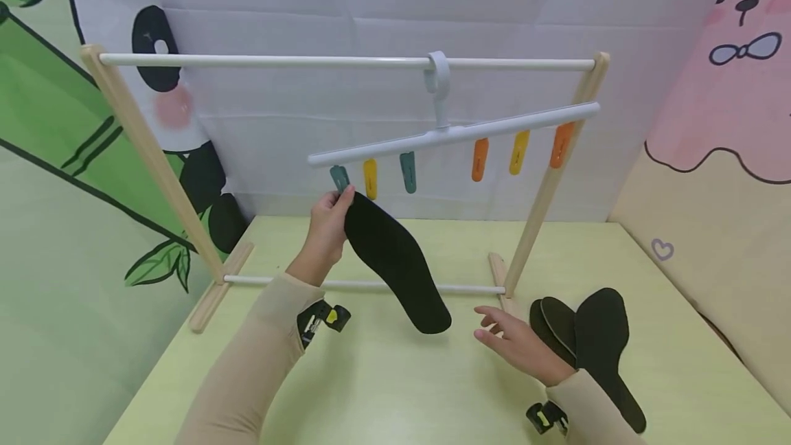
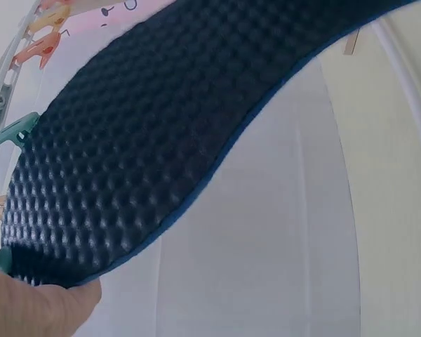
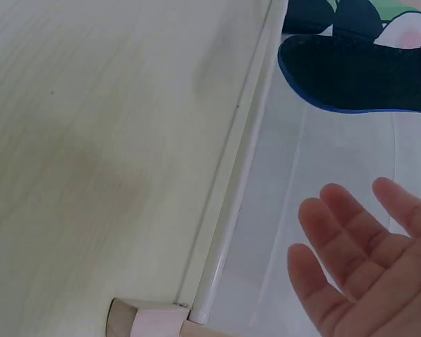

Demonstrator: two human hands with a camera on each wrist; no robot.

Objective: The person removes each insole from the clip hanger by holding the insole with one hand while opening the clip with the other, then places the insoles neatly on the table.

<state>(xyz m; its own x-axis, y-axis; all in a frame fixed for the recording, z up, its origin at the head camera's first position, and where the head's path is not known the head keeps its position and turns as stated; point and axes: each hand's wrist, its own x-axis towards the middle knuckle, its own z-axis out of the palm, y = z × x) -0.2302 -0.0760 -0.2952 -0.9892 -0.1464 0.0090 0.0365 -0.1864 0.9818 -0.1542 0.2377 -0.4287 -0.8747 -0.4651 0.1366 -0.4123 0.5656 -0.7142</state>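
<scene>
A black insole (image 1: 398, 259) slants down to the right, its upper end pinched between the thumb and fingers of my left hand (image 1: 324, 229). Its dimpled underside with a blue edge fills much of the left wrist view. Right at my left fingertips is a teal clip (image 1: 339, 177), leftmost on a white hanger (image 1: 445, 134) that tilts down to the left. My right hand (image 1: 516, 342) hovers with relaxed fingers over the table, holding nothing. Beside it lie more black insoles (image 1: 602, 342), overlapping each other.
The hanger hooks over the white top rail (image 1: 266, 61) of a wooden-legged rack (image 1: 154, 163) on the pale yellow table (image 1: 673, 280). Several more clips hang along it, including a yellow clip (image 1: 370, 178) and an orange clip (image 1: 479, 159). A lower rail (image 1: 358, 285) crosses behind the held insole.
</scene>
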